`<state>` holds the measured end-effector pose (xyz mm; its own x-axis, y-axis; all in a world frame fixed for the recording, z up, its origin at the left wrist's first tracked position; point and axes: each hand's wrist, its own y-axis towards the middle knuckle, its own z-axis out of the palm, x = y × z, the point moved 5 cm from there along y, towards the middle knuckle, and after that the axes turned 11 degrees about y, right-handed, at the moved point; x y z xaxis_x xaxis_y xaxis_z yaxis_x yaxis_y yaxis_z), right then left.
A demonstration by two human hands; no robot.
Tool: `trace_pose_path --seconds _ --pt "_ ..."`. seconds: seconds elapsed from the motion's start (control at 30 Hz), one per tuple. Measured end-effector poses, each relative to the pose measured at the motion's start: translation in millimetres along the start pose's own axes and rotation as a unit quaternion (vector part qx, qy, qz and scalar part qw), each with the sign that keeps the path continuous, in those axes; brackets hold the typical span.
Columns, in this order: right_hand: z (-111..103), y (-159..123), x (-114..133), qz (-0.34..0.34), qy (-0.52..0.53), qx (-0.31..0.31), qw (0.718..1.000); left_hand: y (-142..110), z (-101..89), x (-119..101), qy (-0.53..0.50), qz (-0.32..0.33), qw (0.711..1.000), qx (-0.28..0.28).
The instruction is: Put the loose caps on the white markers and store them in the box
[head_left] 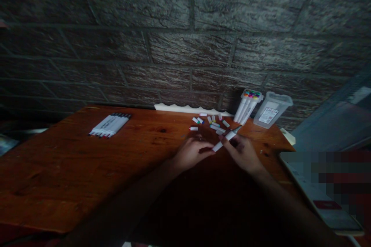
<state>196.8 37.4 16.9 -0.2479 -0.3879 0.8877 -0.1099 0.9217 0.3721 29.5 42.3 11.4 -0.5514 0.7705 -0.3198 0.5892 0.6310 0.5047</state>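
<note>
In the head view a white marker (pixel 229 136) slants between my two hands, its dark tapered tip pointing up and right. My right hand (pixel 245 153) is closed around the marker's middle. At the lower left end of the same marker, the fingers of my left hand (pixel 193 152) pinch together; dim light hides exactly what the fingertips cover. Several loose white marker caps (pixel 215 126) with coloured ends lie on the table just beyond my hands.
The wooden table (pixel 72 170) meets a brick wall (pixel 171 50). A row of white markers (pixel 111 125) lies at left. A clear case of upright markers (pixel 246 107) stands beside an open plastic container (pixel 272 110). White scalloped strip (pixel 188 109) runs along the wall; a tablet-like device (pixel 321 191) is at right.
</note>
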Motion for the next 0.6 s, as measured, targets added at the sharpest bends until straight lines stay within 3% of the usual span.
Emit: trace_pose_path --seconds 0.17,0.37,0.6 --pt "-2.0 -0.9 8.7 -0.038 -0.101 0.007 0.994 -2.3 -2.9 6.0 0.012 0.02 0.999 0.026" --pt "-0.2 1.1 15.6 -0.061 -0.18 0.035 0.981 -1.6 -21.6 28.0 0.046 -0.047 0.997 -0.044" --pt "6.3 -5.7 11.4 -0.087 -0.202 -0.013 0.975 -4.4 -30.0 46.8 0.075 -0.115 0.987 -0.083"
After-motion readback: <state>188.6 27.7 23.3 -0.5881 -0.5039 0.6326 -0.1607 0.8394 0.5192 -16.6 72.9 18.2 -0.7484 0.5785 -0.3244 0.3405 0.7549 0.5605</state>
